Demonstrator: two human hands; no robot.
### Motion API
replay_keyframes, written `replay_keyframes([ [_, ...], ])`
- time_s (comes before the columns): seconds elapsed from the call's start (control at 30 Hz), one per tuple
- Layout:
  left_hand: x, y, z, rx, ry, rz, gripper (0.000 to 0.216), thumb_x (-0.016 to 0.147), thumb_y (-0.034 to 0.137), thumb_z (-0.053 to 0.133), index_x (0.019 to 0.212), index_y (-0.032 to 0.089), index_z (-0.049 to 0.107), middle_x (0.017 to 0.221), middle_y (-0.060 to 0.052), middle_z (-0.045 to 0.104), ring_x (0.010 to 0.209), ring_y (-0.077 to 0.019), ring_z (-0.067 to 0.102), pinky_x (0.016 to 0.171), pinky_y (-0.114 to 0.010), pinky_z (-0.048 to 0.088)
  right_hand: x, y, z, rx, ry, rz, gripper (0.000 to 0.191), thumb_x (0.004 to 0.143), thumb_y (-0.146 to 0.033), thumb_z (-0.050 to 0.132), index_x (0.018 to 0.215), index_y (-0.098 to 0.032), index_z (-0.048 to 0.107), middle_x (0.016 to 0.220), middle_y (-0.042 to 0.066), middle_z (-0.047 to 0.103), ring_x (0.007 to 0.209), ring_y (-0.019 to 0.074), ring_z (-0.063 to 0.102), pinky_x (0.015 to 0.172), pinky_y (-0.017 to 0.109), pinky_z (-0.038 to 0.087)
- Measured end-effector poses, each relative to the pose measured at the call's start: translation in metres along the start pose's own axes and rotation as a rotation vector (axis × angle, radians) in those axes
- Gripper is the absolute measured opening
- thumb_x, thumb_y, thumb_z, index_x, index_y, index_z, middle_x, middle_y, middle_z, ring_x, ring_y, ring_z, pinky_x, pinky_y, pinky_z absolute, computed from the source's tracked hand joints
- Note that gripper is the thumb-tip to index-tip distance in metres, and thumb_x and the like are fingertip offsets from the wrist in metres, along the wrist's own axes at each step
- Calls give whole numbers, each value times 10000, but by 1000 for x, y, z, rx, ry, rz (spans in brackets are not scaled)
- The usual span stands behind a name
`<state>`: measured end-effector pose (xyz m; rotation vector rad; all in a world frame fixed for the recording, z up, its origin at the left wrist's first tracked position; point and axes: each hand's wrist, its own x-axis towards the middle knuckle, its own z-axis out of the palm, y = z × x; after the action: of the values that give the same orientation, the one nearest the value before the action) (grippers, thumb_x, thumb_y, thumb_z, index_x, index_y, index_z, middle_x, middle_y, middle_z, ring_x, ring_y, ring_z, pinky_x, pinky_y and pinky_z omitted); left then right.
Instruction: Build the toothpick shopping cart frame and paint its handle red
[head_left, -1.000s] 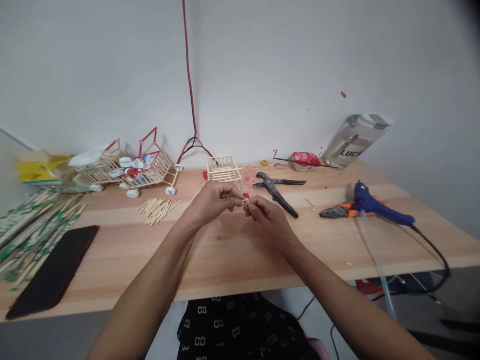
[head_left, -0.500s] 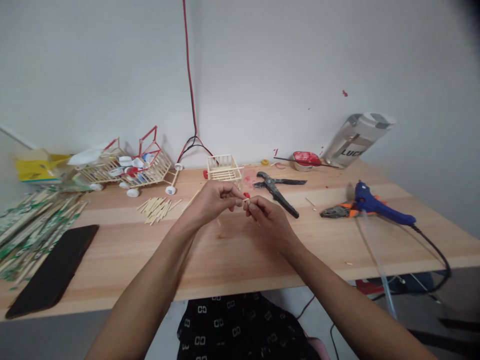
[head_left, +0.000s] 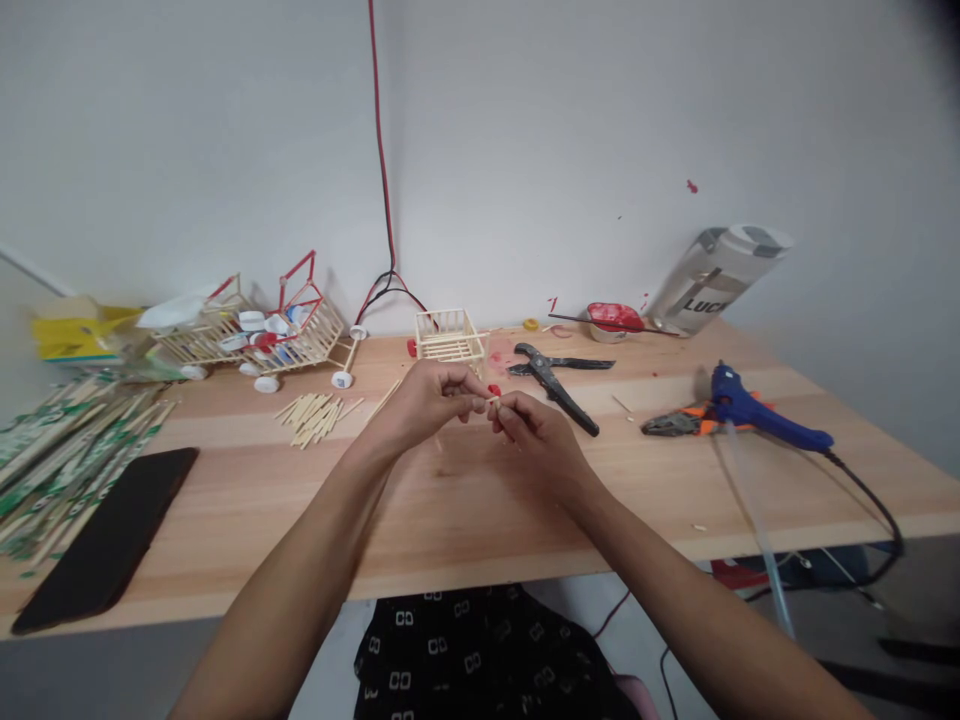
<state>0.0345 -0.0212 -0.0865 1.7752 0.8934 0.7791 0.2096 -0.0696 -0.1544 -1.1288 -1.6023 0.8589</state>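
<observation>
My left hand (head_left: 435, 402) and my right hand (head_left: 538, 432) meet over the middle of the table, fingertips pinched together. Between them is a short pale wooden stick (head_left: 493, 400), mostly covered by the fingers. Just behind the fingertips shows a red bottle cap (head_left: 493, 389); whether it touches the stick I cannot tell. A small cart basket made of wooden sticks (head_left: 451, 338) stands beyond my left hand, with another red cap (head_left: 412, 348) at its left side. Loose cut sticks (head_left: 315, 418) lie in a pile to the left of my left hand.
Black cutters (head_left: 559, 385) lie beyond my right hand. Further right are pliers (head_left: 667, 424) and a blue glue gun (head_left: 765, 410). Red paint (head_left: 615, 317) fills a small tub at the wall. Leftward are a finished cart (head_left: 319, 325), wrapped chopsticks (head_left: 60, 470) and a phone (head_left: 109, 540).
</observation>
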Motion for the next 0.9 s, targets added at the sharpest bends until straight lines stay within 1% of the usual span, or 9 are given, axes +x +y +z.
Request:
replay_keyframes([
  [0.3,0,0,-1,17,-15,11,36,713,93,678,739,101,702,607,-10,661,513,-62,558,499,-157,432,0,1,0,2,-7,-5,183,936,-291,468,838,-199,592,754,-5,579,686,122,517,654,249,381],
  [0.53,-2,7,0,46,-1,-55,35,722,71,680,739,96,697,582,1,645,494,-54,552,487,-145,428,0,2,0,1,-15,-9,169,934,-274,475,850,-199,601,762,-6,585,702,120,521,664,245,380],
  [0.73,-3,10,-2,24,-31,-71,39,720,75,681,751,93,697,625,-9,667,514,-53,562,470,-137,407,-1,-3,0,14,-26,-14,174,935,-269,472,847,-193,602,758,-6,580,705,119,522,661,245,377],
  [0.9,-3,9,-6,29,-69,-96,50,725,111,693,769,90,700,620,-17,661,521,-61,566,446,-137,393,-2,-7,-1,26,-30,-5,178,935,-265,470,857,-189,611,758,-7,588,711,116,530,664,244,378],
])
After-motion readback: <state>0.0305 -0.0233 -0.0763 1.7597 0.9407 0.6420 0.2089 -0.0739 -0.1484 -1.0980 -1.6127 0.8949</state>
